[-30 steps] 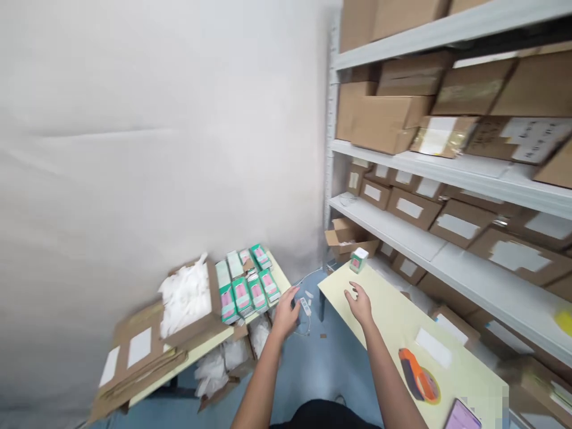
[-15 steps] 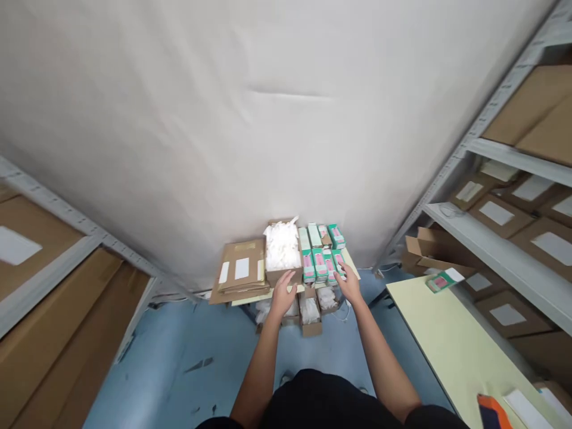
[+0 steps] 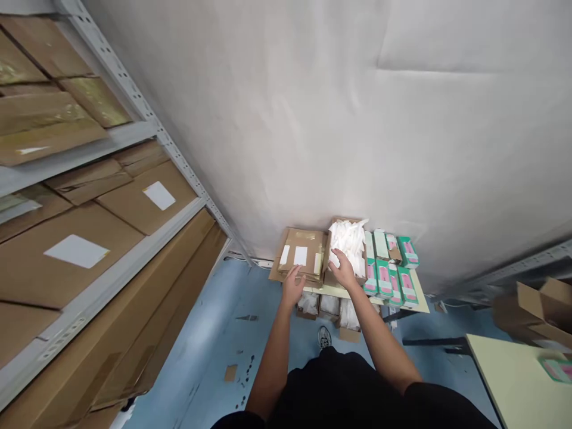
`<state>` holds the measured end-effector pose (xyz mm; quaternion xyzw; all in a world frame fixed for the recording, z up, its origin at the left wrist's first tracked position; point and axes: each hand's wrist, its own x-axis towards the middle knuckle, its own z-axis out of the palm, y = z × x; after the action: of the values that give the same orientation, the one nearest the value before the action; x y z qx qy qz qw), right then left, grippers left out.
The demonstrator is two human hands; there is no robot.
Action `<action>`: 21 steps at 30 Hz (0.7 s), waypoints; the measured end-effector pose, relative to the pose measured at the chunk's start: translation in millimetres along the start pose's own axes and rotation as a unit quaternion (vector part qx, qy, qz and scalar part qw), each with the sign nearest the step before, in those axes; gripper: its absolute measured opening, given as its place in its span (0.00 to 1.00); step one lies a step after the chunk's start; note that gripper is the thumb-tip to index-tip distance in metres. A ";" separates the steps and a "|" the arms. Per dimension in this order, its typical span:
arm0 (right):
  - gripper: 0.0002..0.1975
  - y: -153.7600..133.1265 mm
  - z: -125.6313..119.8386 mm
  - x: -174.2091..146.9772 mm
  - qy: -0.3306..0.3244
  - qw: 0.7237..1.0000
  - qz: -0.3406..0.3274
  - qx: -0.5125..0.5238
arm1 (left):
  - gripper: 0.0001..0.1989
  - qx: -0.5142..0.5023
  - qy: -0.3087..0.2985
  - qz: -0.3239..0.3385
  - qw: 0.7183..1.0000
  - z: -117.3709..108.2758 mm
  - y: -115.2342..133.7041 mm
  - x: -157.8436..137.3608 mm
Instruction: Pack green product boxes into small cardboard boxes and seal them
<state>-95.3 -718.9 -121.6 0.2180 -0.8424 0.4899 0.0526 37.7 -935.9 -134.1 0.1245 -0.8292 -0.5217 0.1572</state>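
Note:
My left hand (image 3: 293, 286) is at the near edge of a stack of flattened cardboard boxes (image 3: 308, 241) with white labels, its fingers spread. I cannot tell whether it touches the stack. My right hand (image 3: 343, 271) reaches over the front of an open carton (image 3: 329, 277) filled with white wrapped pieces (image 3: 348, 241); its fingers are apart and nothing shows in them. Right of the carton stand several green-and-white boxes (image 3: 384, 277) with pink fronts, in two rows on a pale table (image 3: 420, 292).
Cartons of white bags (image 3: 349, 314) sit under the table. Shelving (image 3: 179, 220) loaded with cardboard boxes rises on the left. At right are an open empty carton (image 3: 531, 322) and a second pale table (image 3: 504, 369) bearing a green box (image 3: 556, 369). A grey-white wall is behind.
My view has swung left. My right hand has moved from the green boxes to the carton of white pieces, and my left hand from that carton to the flattened cardboard.

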 end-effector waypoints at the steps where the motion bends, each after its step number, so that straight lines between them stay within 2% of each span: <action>1: 0.27 1.7 12.2 10.2 -0.008 1.000 -0.002 0.003 | 0.23 0.003 0.001 -0.009 1.000 -5.2 -6.6 4.6; 7: 0.28 18.3 79.8 53.2 -0.075 0.997 0.033 0.009 | 0.26 0.031 0.009 -0.070 0.997 -28.5 -43.1 44.6; 14: 0.30 44.8 126.8 70.8 -0.141 0.981 0.126 -0.047 | 0.28 0.032 -0.028 -0.109 0.993 -18.0 -81.4 111.1; 21: 0.34 66.9 172.8 87.7 -0.181 0.949 0.228 -0.120 | 0.29 0.005 -0.079 -0.196 0.977 -19.0 -147.4 181.7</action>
<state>-180.6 -864.8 -237.6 0.0974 -0.9177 0.3360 -0.1884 -115.7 -1081.5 -236.0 0.2444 -0.8011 -0.5461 -0.0146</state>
